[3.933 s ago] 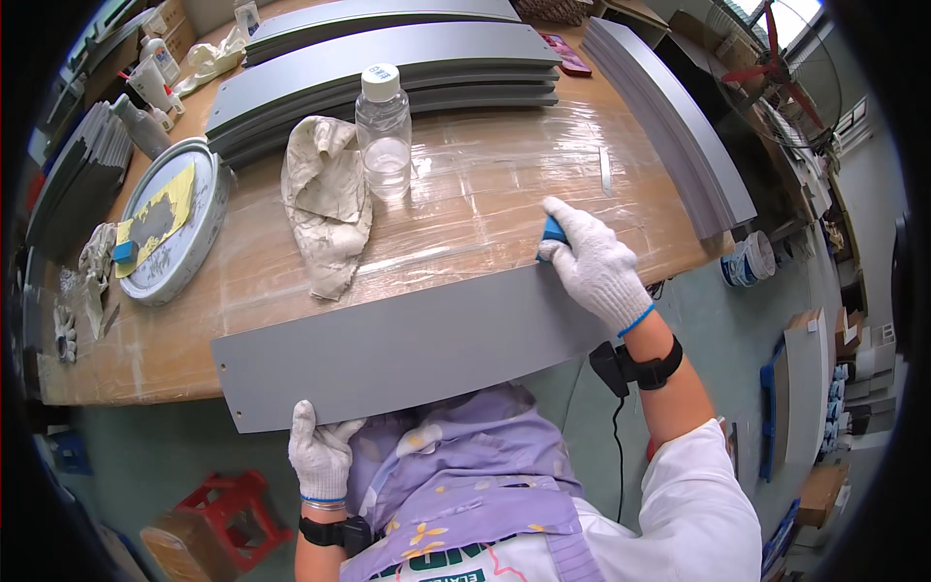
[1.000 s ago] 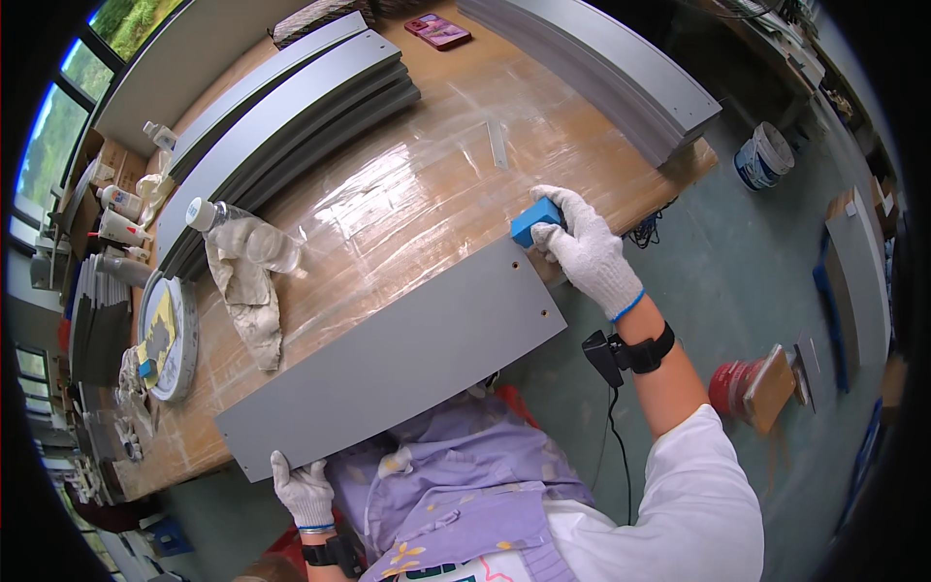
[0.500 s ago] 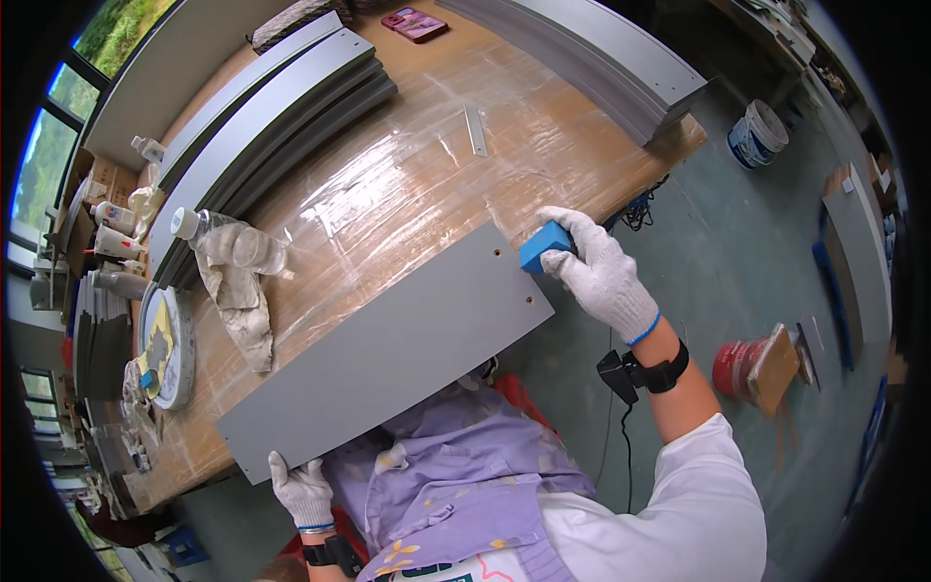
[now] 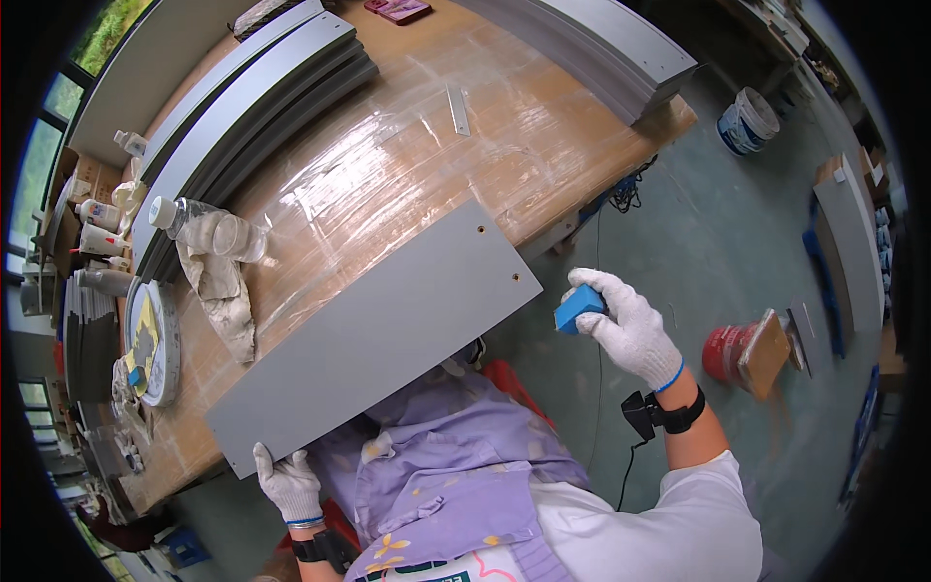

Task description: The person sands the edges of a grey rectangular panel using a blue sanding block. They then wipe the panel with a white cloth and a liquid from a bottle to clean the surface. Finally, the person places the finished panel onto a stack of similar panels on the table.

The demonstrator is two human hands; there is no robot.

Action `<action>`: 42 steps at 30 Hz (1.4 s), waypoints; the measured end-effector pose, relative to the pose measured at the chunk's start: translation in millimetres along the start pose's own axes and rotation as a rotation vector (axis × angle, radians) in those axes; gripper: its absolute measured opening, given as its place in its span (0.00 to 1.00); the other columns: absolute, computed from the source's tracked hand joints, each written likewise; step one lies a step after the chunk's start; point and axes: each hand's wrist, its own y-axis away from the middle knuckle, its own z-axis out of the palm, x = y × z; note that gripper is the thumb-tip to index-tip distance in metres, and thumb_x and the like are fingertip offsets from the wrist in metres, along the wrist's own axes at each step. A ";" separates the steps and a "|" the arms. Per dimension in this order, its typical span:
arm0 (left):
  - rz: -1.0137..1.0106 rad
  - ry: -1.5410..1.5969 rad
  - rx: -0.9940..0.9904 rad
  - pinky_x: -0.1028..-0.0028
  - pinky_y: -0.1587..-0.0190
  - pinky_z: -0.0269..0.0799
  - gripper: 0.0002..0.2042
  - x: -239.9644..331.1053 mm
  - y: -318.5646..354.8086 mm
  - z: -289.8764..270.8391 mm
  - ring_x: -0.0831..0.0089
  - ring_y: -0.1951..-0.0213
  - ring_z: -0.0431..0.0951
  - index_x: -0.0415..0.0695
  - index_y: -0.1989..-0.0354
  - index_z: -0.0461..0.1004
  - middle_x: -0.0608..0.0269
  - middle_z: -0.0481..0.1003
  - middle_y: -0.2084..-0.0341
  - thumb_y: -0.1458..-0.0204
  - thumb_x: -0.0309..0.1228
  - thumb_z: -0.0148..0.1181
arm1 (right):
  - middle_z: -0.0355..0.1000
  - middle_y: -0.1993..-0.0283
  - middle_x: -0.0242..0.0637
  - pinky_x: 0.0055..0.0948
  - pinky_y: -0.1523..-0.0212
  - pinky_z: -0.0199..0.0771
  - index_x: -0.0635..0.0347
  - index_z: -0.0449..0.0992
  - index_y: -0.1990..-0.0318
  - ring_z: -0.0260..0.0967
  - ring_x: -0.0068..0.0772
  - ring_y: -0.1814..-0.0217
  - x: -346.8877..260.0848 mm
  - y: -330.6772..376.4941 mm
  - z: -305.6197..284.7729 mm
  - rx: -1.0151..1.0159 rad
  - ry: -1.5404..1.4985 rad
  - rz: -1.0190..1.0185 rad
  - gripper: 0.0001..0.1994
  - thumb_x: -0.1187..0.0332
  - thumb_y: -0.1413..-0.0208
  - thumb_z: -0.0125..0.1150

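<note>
A long flat grey panel (image 4: 369, 339) lies slantwise over the near edge of the table, its front part jutting toward my lap. Two small holes show at its right end. My left hand (image 4: 288, 485), in a white knit glove, grips the near edge by the panel's left end; some of its fingers are hidden. Off the panel's right end, over the floor, my gloved right hand (image 4: 628, 325) pinches a blue sanding block (image 4: 580, 309) between thumb and fingers. The block touches nothing else.
Stacked grey panels (image 4: 254, 102) stand at the table's far left, and another stack (image 4: 630, 58) at the far right. A plastic bottle (image 4: 218, 231) lies on a rag (image 4: 221, 301). A round lid (image 4: 167, 364) holds a yellow cloth. Buckets (image 4: 747, 121) stand on the floor.
My right hand has moved the blue sanding block right and toward me, away from the panel's right corner. My left hand stays on the panel's edge. The whole view has shifted slightly.
</note>
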 end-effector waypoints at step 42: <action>-0.127 0.211 -0.063 0.65 0.62 0.87 0.10 -23.6 18.6 55.7 0.64 0.59 0.82 0.43 0.52 0.73 0.59 0.79 0.58 0.35 0.33 0.52 | 0.71 0.49 0.47 0.41 0.48 0.73 0.64 0.67 0.43 0.71 0.50 0.50 18.0 -25.9 93.7 0.616 0.473 -0.555 0.24 0.71 0.46 0.67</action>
